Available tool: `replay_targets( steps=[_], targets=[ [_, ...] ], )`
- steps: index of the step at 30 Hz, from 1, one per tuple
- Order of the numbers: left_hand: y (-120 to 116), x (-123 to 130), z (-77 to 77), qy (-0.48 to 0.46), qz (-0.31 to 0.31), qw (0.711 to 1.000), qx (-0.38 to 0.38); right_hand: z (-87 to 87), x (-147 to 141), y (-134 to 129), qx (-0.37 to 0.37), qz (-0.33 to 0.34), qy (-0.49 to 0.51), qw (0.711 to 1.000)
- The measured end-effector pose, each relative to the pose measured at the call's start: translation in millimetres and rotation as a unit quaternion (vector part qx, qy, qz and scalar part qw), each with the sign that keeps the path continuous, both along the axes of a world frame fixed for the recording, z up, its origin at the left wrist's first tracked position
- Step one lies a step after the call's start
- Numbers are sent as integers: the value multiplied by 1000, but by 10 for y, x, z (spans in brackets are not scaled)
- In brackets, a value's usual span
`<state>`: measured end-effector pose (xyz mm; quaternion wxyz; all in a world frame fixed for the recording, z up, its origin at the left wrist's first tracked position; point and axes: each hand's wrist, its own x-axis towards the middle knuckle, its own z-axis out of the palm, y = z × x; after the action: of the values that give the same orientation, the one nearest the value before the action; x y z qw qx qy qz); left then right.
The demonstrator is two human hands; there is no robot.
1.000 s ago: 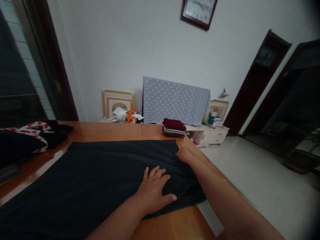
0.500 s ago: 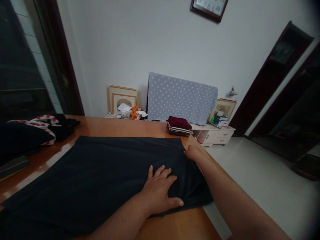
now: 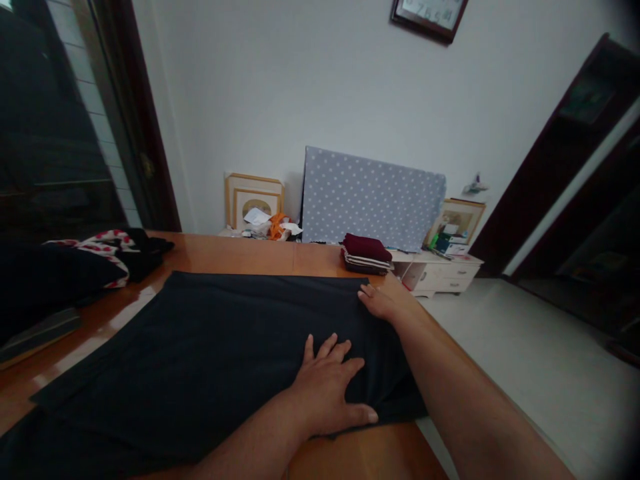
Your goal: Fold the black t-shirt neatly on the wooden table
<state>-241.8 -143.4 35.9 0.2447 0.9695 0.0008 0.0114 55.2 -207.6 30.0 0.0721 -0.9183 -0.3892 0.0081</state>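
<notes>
A dark cloth garment (image 3: 200, 353) lies spread over the wooden table. My left hand (image 3: 330, 390) rests palm down on its right part, fingers spread and holding nothing. Beyond it, my right hand (image 3: 380, 303) lies at the garment's far right corner, its fingers stretched out over the cloth with small gaps between them. The cloth's right end reaches the table's right edge, where it is rumpled.
A stack of folded clothes, dark red on top (image 3: 367, 248), sits at the table's far right corner. Dark and patterned clothes (image 3: 107, 257) are heaped at the left. Behind stand a white cabinet (image 3: 443, 277) and a dotted grey cloth cover (image 3: 370, 200).
My right hand has moved slightly from the garment's right edge onto its far corner, and its fingers have opened out. My left hand stays on the cloth. The view has shifted a little.
</notes>
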Motion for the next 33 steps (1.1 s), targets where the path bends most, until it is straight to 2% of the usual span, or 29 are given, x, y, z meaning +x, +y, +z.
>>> replay_targets(
  steps=[5,11,16,22,26,28,31,33],
  targets=[
    [-7,-13,17,1,2,1000,1,194,-85,-307,29,-96,-22,995],
    [-10,-20,39,4,-1,1000,0,128,-523,-801,0,-182,-22,983],
    [-21,-20,39,-2,10,1000,4,48,-856,-1006,-34,-201,-24,979],
    [-11,-46,50,22,-12,999,22,121,-899,-1138,-37,-231,-2,972],
    [-3,-55,48,22,-15,999,22,240,-1002,-1091,-12,-220,-61,973],
    [-1,-56,46,21,-16,999,22,228,-1091,-1030,25,-170,-103,980],
    [-2,-65,57,24,-16,999,26,58,-1202,-961,15,-82,-97,992],
    [-3,-78,75,29,-19,999,29,-98,-1233,-952,-28,-75,-57,995]
  ],
)
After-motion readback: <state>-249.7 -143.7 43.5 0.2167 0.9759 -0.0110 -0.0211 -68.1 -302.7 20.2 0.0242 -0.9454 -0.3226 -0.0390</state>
